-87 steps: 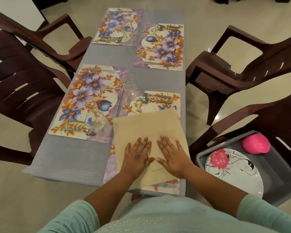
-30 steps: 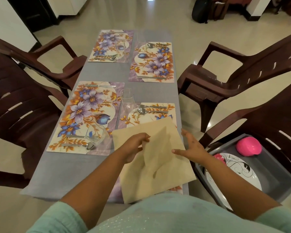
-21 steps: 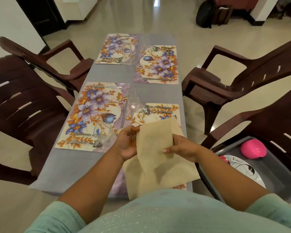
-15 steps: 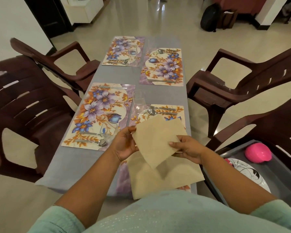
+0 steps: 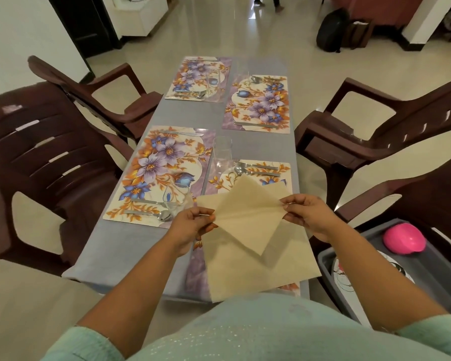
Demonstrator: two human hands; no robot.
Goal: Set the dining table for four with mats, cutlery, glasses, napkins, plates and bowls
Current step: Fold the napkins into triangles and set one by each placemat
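Fingers (image 5: 206, 214) of left hand (image 5: 190, 225) and right hand (image 5: 306, 212) pinching opposite corners of a beige napkin (image 5: 248, 220), held as a diamond above another napkin (image 5: 258, 272), over the nearest floral mat (image 5: 250, 178) on the table (image 5: 130, 246).

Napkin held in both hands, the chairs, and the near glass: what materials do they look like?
Napkin: thin beige tissue paper or light cloth, matte; a fold line shows across it, so hard to say which.
Chairs: moulded plastic, dark brown, slightly glossy; slotted backs and one-piece arms suggest it.
Glass: clear glass or clear plastic; the table shows through it.
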